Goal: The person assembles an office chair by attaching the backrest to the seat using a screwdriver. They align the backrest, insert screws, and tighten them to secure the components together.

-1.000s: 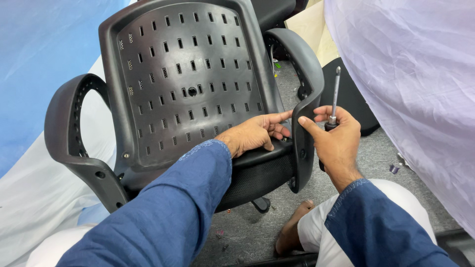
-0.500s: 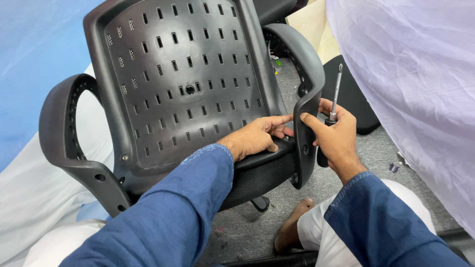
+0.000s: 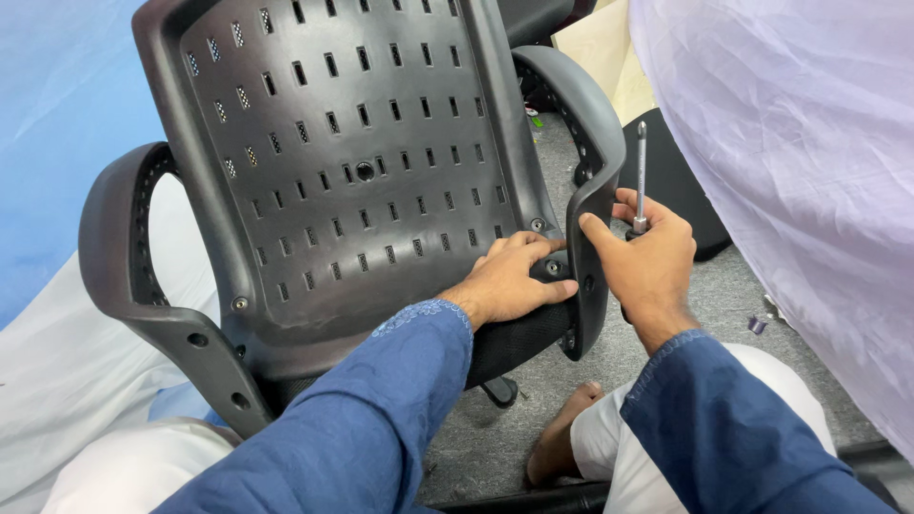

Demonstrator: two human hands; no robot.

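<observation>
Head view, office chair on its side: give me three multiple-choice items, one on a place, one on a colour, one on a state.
1. Where does the left hand rest?
A. on the far armrest
B. on the chair's lower corner, beside the right armrest
C. on the carpet

2. What colour is the slotted chair back?
A. black
B. white
C. red

3. How is the screwdriver held?
A. lying on the floor
B. tip driven into a screw
C. in the right hand, shaft pointing up, tip free

Answers:
1 B: the fingers lie on the corner of the back next to that armrest's post.
2 A: the plastic shell is black throughout.
3 C: the right hand's grip closes on the handle while its thumb presses the armrest, and the shaft stands clear above the fist.
</observation>
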